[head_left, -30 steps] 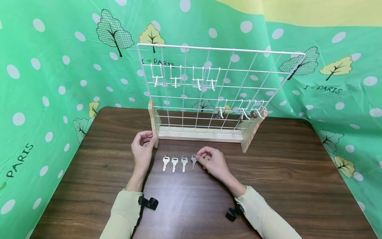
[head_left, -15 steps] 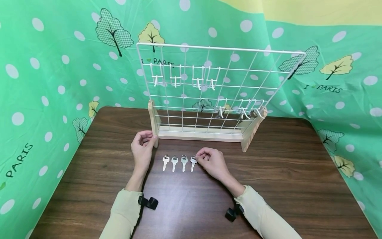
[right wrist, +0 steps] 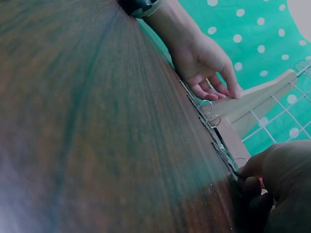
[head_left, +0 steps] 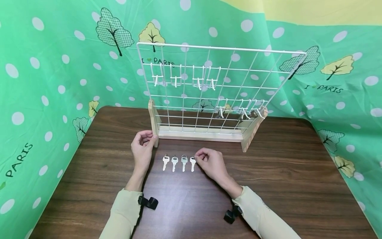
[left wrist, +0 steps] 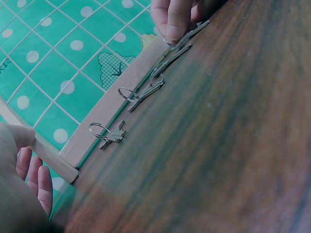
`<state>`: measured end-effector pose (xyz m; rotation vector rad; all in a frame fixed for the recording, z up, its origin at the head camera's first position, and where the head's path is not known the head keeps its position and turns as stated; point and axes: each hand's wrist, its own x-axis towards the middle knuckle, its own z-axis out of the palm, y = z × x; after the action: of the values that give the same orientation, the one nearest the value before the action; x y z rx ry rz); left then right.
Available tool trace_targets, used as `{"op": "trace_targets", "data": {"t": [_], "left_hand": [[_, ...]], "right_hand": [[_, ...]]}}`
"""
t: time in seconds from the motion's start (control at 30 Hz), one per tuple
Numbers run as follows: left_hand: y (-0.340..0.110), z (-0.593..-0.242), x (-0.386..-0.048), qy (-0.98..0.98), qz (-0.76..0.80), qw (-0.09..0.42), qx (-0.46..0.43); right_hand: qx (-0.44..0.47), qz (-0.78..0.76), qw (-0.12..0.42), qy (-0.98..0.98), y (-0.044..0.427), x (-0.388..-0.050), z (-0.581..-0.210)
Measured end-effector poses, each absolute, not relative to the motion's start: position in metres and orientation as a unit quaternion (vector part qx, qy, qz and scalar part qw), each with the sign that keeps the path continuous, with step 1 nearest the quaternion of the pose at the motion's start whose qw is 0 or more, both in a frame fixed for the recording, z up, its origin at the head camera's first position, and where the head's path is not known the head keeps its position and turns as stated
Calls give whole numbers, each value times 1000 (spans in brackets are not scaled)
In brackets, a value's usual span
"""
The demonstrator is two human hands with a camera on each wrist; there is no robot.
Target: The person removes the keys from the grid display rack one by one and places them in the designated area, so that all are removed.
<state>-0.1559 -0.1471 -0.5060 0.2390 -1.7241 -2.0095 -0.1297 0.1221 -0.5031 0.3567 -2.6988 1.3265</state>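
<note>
Right hand (head_left: 211, 165): rightmost key (head_left: 192, 165) is pinched at its top between thumb and fingertip. Key is laid on the wooden tabletop (head_left: 286, 172), in line with three other keys (head_left: 174, 161), in front of the wire rack (head_left: 200, 136). Rack's left wooden support (head_left: 153, 119) is gripped by the left hand (head_left: 142, 154), thumb in front.

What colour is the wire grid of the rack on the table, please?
White. The wire grid shows best in the head view.

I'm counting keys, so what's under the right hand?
Peeking from under the right hand, the rightmost key shows against the brown table, its top partly covered. The space beneath the palm is hidden.
</note>
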Motion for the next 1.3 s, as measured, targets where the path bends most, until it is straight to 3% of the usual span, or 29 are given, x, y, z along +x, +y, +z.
{"op": "trace_targets", "data": {"t": [0.47,0.87,1.13,1.3], "left_hand": [[-148,-506,-156,-630,-734,239,87],[-147,-506,-155,-633,-731,237,88],[-148,-507,-155,-636,-729,238,88],[-148,-507,-154,-637,-728,236,88]], "right_hand": [[109,443,54,-888,121,-129,-502],[129,457,91,-876,123,-130,-509],[143,455,97,-874,133,-143,-538],[139,462,98,-870,131,-140,-531]]}}
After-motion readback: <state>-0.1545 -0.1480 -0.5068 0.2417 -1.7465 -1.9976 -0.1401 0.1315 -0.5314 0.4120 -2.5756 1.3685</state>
